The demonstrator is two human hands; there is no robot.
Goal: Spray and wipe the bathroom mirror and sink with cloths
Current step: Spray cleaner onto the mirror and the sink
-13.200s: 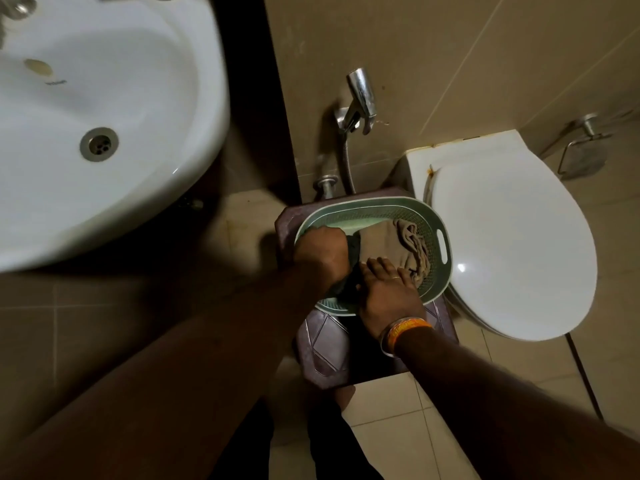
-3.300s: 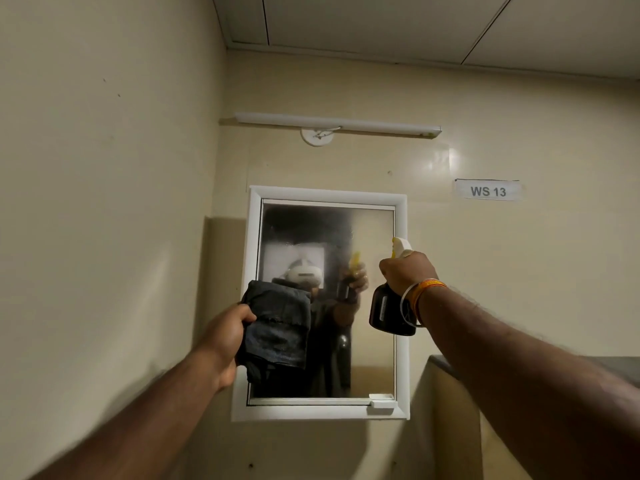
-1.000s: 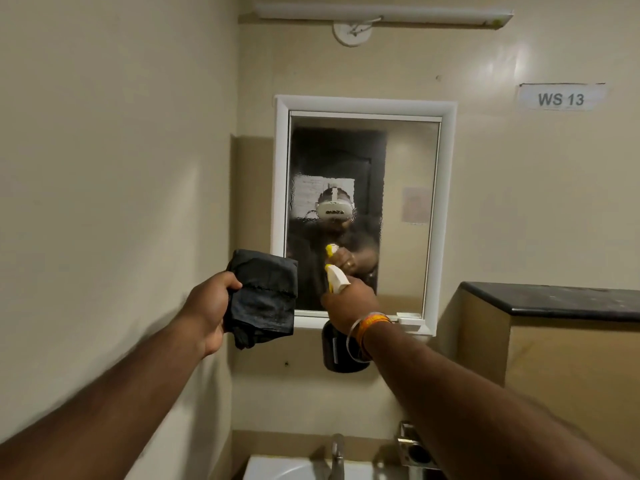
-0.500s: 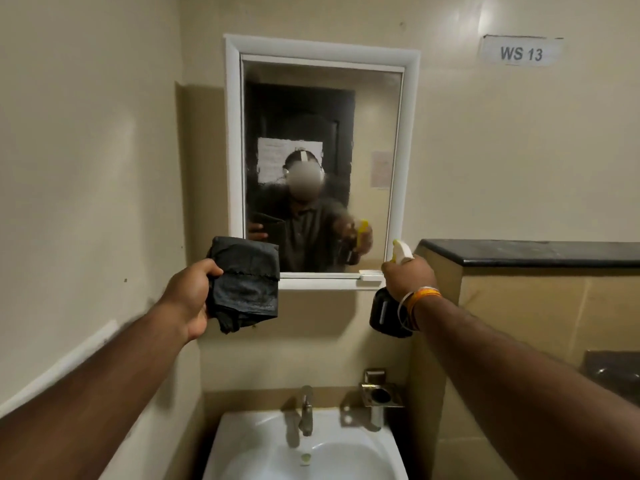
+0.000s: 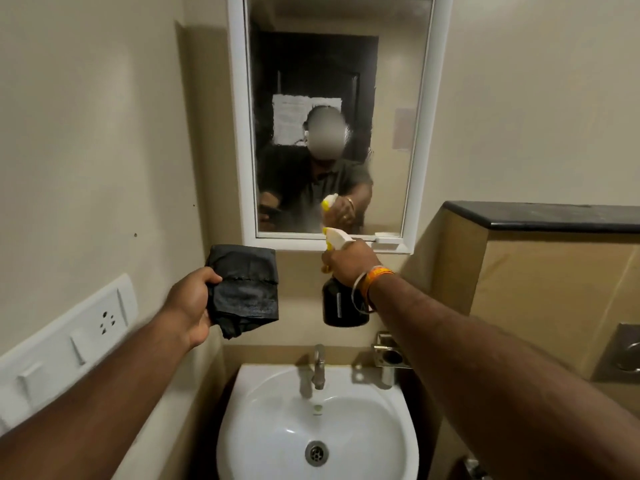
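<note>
A white-framed mirror (image 5: 391,81) hangs on the beige wall, its glass hazy with spray mist. Below it sits a white sink (image 5: 270,424) with a metal tap (image 5: 318,367). My right hand (image 5: 349,263) grips a dark spray bottle (image 5: 341,303) with a white and yellow trigger head, its nozzle close to the mirror's lower edge. My left hand (image 5: 192,303) holds a folded dark grey cloth (image 5: 244,289) out in front of the wall, left of the bottle and below the mirror.
A white switch and socket panel (image 5: 65,341) runs along the left wall. A black-topped ledge (image 5: 540,216) juts out at the right. A metal holder (image 5: 391,355) is fixed beside the tap, and a flush plate (image 5: 620,355) sits at the far right.
The view has tilted down, showing the whole sink. My right hand has brought the bottle left, to the middle of the mirror's lower edge. My left hand still holds the cloth.
</note>
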